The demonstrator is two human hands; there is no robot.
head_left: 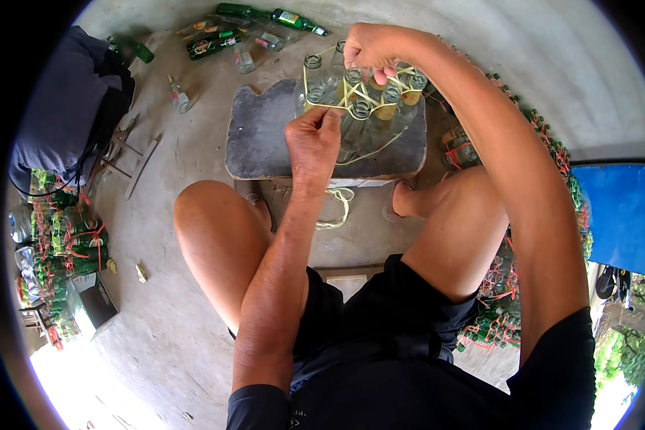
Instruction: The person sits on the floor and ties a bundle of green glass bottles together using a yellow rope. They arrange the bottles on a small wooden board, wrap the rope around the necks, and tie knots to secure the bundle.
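Several clear glass bottles (356, 131) stand upright in a tight group on a low dark board (261, 140). A pale yellow-green cord (369, 155) loops around and crosses between their necks. My left hand (314, 140) pinches the cord at the near left side of the group, thumb and forefinger together. Over the far side, my right hand (373, 50) is closed, its wrist bent and fingers curled around the cord among the necks. Part of its grip is hidden behind the hand. A loose coil of the same cord (342, 211) hangs or lies below the board's near edge.
Loose green bottles (299, 21) and clear ones lie on the floor beyond the board. One small bottle (179, 97) stands at the left. Bundles of bottles tied with red cord (79, 240) are stacked on both sides. My knees flank the board. A blue panel (616, 215) stands at far right.
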